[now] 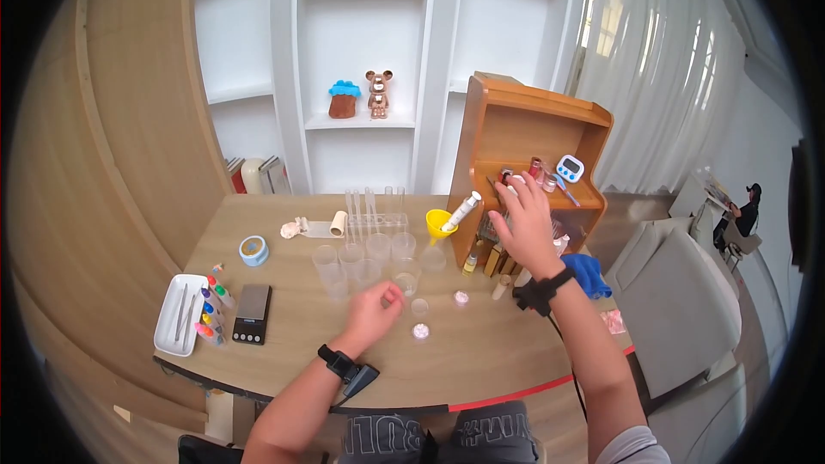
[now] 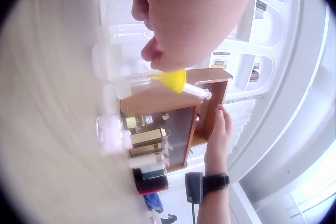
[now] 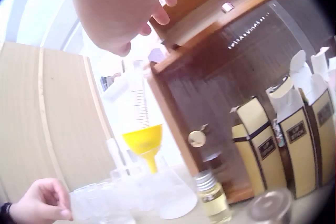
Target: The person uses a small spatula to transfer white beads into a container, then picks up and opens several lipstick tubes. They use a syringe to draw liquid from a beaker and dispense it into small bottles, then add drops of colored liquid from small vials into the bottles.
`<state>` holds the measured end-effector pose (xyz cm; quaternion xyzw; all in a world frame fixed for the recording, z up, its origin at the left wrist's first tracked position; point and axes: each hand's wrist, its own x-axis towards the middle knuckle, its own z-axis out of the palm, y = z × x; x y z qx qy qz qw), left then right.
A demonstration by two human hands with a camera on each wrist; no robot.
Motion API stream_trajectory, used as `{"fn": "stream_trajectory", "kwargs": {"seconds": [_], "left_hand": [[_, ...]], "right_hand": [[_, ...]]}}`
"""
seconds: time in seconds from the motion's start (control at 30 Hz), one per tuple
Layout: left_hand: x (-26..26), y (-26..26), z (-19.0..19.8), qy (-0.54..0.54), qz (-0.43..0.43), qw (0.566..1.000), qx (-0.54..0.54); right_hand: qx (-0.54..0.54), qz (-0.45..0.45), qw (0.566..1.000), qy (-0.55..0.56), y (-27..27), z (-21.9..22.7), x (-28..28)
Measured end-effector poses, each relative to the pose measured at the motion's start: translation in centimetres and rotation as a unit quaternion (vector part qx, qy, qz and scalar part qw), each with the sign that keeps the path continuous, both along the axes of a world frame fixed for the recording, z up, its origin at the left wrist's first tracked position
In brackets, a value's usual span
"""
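Observation:
My right hand (image 1: 526, 222) is raised in front of the wooden cabinet (image 1: 543, 125), its fingers spread near the small jars (image 1: 536, 167) on its shelf. Nothing shows in its grasp. Just left of it, a yellow funnel (image 1: 437, 222) sits in a clear flask (image 3: 177, 199), with a white-and-clear syringe (image 1: 464, 209) leaning in it. Over the table's middle, my left hand (image 1: 374, 314) hangs loosely curled and holds nothing visible. Clear plastic cups (image 1: 368, 268) stand just beyond it. A small pot of pale pink stuff (image 1: 420, 332) is to its right.
Markers (image 1: 211, 314), a white tray with tweezers (image 1: 170, 326) and a black scale (image 1: 253, 314) lie at left. Test tubes (image 1: 369, 204) stand in a rack behind the cups. Lipstick boxes (image 3: 294, 140) and a small oil bottle (image 3: 212, 198) stand before the cabinet.

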<state>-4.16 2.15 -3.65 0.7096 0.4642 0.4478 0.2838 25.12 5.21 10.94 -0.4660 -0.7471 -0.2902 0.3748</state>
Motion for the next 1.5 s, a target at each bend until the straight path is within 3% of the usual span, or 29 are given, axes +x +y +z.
{"fn": "stream_trajectory", "kwargs": {"seconds": [0.1, 0.17, 0.23, 0.33, 0.53, 0.63, 0.83, 0.93, 1.33, 1.43, 1.5], "left_hand": [[-0.2, -0.1, 0.5, 0.018, 0.036, 0.999, -0.009], [-0.1, -0.2, 0.7, 0.029, 0.041, 0.999, -0.013], [-0.1, -0.3, 0.6, 0.032, 0.035, 0.999, -0.011], [0.0, -0.4, 0.7, 0.026, 0.036, 0.999, -0.008], [-0.4, -0.3, 1.2, 0.028, 0.034, 0.999, -0.014], [-0.3, -0.4, 1.0, 0.030, 0.032, 0.999, -0.016], [-0.2, -0.3, 1.0, 0.043, 0.006, 0.999, -0.009], [-0.2, -0.4, 1.2, 0.050, 0.001, 0.999, -0.005], [0.1, -0.3, 0.7, 0.034, -0.016, 0.999, -0.014], [0.0, -0.2, 0.7, 0.038, -0.020, 0.999, -0.008], [0.0, -0.1, 0.6, 0.033, -0.024, 0.999, -0.008]], "right_hand": [[-0.030, 0.080, 0.994, 0.070, -2.8, -2.1, -1.7], [-0.198, 0.152, 0.963, 0.104, -4.4, -6.1, -3.4], [-0.369, 0.115, 0.919, 0.075, -5.8, -9.4, -5.4], [-0.379, 0.135, 0.913, 0.063, -5.2, -12.4, -7.2], [-0.435, 0.142, 0.886, 0.069, -3.7, -12.4, -8.7], [-0.455, 0.133, 0.871, 0.124, -3.5, -12.8, -8.5], [-0.496, 0.205, 0.803, 0.261, -4.3, -13.6, -6.4], [-0.529, 0.247, 0.722, 0.372, -5.1, -14.7, -6.3], [-0.557, 0.281, 0.614, 0.483, -5.8, -16.2, -6.8], [-0.568, 0.305, 0.598, 0.477, -6.1, -17.1, -7.2], [-0.561, 0.313, 0.611, 0.464, -6.3, -17.2, -7.4]]}}
